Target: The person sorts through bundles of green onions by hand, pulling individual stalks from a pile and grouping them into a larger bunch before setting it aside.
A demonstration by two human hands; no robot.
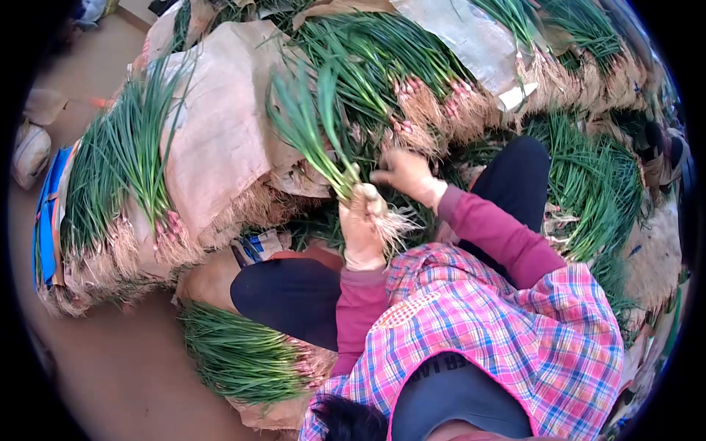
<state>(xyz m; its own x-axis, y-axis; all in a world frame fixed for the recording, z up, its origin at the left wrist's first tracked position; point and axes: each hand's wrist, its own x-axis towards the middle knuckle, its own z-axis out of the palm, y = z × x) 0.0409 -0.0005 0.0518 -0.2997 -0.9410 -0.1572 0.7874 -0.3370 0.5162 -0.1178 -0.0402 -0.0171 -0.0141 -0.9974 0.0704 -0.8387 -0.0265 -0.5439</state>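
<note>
My left hand (363, 226) is closed around the lower stems of a small bunch of spring onions (316, 147). Their green leaves point up and to the left, and the pale roots (397, 226) stick out on the right of my fist. Just right of the bunch is my right hand (409, 175), its fingers curled in towards the stems. It is slightly blurred, and whatever its fingertips hold is hidden. Behind my hands lies a row of spring onions (368, 66) with pinkish bulbs and long tan roots.
Brown paper sheets (220, 110) cover part of the heap. More spring onion bunches lie at the left (143, 147) and beside my left knee (243, 353). Loose green leaves (596, 184) are piled at the right. Brown floor (125, 360) shows at lower left.
</note>
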